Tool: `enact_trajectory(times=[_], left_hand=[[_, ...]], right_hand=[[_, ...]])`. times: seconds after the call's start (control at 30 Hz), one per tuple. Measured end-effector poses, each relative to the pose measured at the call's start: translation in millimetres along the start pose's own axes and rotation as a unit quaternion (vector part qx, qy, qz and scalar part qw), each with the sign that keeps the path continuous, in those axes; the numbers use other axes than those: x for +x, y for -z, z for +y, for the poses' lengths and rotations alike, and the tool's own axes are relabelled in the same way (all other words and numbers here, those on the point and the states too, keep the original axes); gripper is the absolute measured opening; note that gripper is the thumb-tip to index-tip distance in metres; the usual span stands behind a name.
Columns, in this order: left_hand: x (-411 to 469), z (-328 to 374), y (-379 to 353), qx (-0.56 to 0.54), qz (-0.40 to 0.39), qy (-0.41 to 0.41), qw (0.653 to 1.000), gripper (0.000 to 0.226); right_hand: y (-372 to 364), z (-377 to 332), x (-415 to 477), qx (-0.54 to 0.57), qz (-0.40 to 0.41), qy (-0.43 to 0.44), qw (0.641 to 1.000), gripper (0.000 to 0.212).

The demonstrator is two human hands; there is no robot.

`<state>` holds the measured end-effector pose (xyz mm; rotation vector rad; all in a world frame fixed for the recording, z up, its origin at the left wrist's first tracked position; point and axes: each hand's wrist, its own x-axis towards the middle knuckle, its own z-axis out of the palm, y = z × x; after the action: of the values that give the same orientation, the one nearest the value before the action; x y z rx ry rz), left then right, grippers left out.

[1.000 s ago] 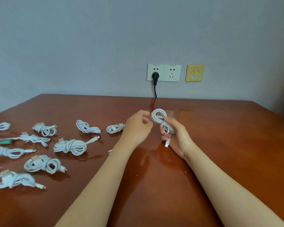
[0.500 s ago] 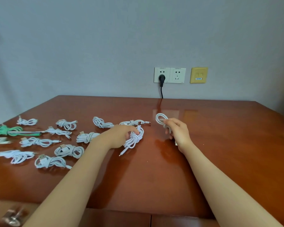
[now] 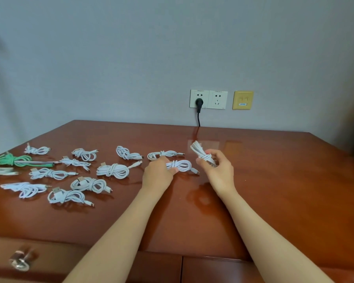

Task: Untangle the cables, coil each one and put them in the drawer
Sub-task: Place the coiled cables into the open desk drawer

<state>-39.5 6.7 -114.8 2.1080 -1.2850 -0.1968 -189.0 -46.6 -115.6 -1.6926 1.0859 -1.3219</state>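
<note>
Around a dozen coiled cables lie spread over the left half of the tabletop. All are white except one green cable at the far left, and each is wound on itself and lies apart from its neighbours. At the lower left edge the drawer shows its front and a blurred metal knob. I cannot tell if it is open, and no cable is seen inside it. Near the middle, the left grip is curled over one end of a low coil that rests on the tabletop, grasping it. Just to the right, the right grip pinches a raised coil between thumb and fingers and holds it tilted above the surface. As I judge, the untangling and the coiling are nearly finished, because no loose tangle is visible. What is left is the last part: to bring all these coils into the drawer.
</note>
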Motion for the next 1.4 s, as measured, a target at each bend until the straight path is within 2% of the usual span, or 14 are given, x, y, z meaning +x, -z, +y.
enact_trajectory(times=[0.07, 0.17, 0.3, 0.37, 0.57, 0.7, 0.77, 0.87, 0.97, 1.13, 1.27, 1.4], left_hand=[[0.0, -4.3, 4.4, -0.045, -0.010, 0.007, 0.999, 0.043], [-3.7, -14.8, 16.1, -0.080, 0.020, 0.001, 0.997, 0.028], [-9.7, -22.6, 33.1, -0.133, 0.095, -0.013, 0.986, 0.020], [-11.1, -24.2, 40.6, -0.145, 0.112, -0.015, 0.983, 0.021], [-21.7, -37.3, 64.8, -0.137, 0.119, -0.011, 0.983, 0.018], [-32.5, -50.2, 87.9, -0.135, 0.132, -0.005, 0.982, 0.014], [-36.1, -59.1, 103.5, -0.122, 0.133, -0.003, 0.984, 0.012], [-40.2, -75.4, 132.1, -0.097, 0.151, 0.012, 0.984, 0.014], [-47.7, -94.1, 156.4, -0.061, 0.168, 0.032, 0.983, 0.013], [-71.5, -131.4, 185.1, 0.097, 0.083, 0.108, 0.986, 0.016], [-94.0, -158.6, 207.5, 0.196, 0.007, 0.203, 0.959, 0.026], [-112.6, -168.2, 208.7, 0.232, -0.058, 0.259, 0.936, 0.030]], right_hand=[[-3.1, -1.6, -5.6, -0.071, -0.027, 0.051, 0.996, 0.026], [-9.1, -4.2, -14.3, -0.174, -0.072, 0.138, 0.972, 0.034], [-21.6, -8.9, -24.6, -0.302, -0.178, 0.243, 0.904, 0.041], [-30.3, -11.6, -28.3, -0.332, -0.213, 0.256, 0.882, 0.043], [-47.5, -18.1, -34.8, -0.347, -0.217, 0.267, 0.872, 0.040], [-62.1, -26.7, -47.3, -0.281, -0.146, 0.277, 0.907, 0.044], [-76.1, -37.4, -57.6, -0.246, -0.137, 0.301, 0.911, 0.039], [-103.7, -58.4, -73.4, -0.232, -0.186, 0.357, 0.886, 0.035], [-128.7, -81.8, -87.7, -0.235, -0.252, 0.362, 0.866, 0.027], [-155.4, -107.4, -111.0, -0.239, -0.371, 0.339, 0.831, 0.028], [-170.8, -115.1, -128.1, -0.233, -0.442, 0.315, 0.807, 0.034], [-186.4, -111.6, -149.3, -0.272, -0.462, 0.328, 0.778, 0.049]])
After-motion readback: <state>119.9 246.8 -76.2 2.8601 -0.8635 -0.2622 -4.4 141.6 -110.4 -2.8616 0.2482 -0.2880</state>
